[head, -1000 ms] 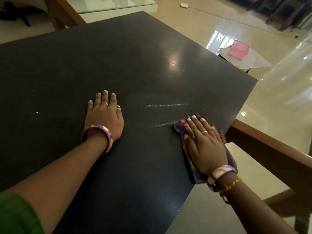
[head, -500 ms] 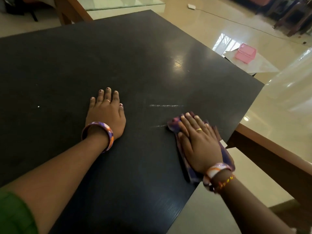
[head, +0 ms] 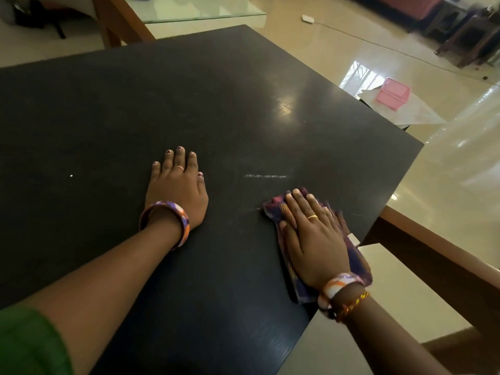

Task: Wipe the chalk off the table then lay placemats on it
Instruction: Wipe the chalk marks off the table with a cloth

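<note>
A black table [head: 108, 117] fills most of the view. My right hand [head: 311, 239] presses flat, fingers straight, on a purple patterned cloth [head: 357, 261] near the table's right edge. A short white chalk line [head: 265, 176] lies just beyond the cloth, and a faint trace of a second one [head: 254, 209] shows at the cloth's left tip. My left hand [head: 176, 185] rests flat on the table, to the left of the chalk. A small white speck [head: 71, 175] sits further left.
A pink box [head: 392, 93] sits on pale sheets [head: 416, 112] on a low surface beyond the table's right corner. A glass-topped wooden table [head: 189, 9] stands behind. A wooden rail [head: 433, 255] runs along the right. A cable [head: 378, 44] crosses the shiny floor.
My right hand slid the cloth left over the nearer chalk line, which is now almost gone. The farther line looks shorter. My left hand stayed put.
</note>
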`<state>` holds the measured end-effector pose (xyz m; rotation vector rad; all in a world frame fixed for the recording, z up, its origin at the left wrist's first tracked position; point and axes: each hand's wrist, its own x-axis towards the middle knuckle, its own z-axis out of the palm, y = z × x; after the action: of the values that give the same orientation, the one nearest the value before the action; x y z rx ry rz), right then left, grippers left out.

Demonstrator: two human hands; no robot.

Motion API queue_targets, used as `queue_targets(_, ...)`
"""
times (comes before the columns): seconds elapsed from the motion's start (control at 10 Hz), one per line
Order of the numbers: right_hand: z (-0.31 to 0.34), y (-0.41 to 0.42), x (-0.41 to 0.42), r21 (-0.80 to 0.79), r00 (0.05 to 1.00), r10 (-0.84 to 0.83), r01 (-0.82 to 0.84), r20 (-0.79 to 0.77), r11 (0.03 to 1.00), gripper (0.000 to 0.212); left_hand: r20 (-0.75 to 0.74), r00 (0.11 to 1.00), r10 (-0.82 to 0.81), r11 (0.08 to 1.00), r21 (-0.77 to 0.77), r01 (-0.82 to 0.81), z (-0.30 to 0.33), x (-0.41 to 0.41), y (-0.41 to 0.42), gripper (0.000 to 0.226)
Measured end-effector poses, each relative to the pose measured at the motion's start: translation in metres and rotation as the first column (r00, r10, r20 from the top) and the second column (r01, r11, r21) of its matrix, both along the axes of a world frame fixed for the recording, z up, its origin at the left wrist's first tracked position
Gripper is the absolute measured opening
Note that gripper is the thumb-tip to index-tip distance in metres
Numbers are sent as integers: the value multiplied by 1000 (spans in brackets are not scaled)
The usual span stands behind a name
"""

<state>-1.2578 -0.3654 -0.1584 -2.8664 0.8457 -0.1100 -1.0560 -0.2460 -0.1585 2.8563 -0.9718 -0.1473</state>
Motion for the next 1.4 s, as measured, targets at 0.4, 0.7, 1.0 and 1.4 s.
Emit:
queue_targets(0.4, 6, 24, 5, 19, 996, 93, -94, 16, 995, 63, -8, 1000, 2, 1000, -14, -2, 1, 0, 2, 53)
queue_targets(0.7, -4, -39, 106, -15, 992, -124, 124, 19, 992, 53, -21, 1000, 5, 1000, -19, -5, 0, 2, 1, 53)
queue_targets(1.0, 5, -35, 18, 18, 998, 50, -49, -34, 999, 55, -20, 1000, 9, 1000, -17, -9, -1, 1, 0, 54)
queue_targets(1.4, 4, -6, -7, 4, 974, 228, -228, -10, 974, 58, -14, 1000, 9, 1000, -13, -9, 0, 1, 1, 54)
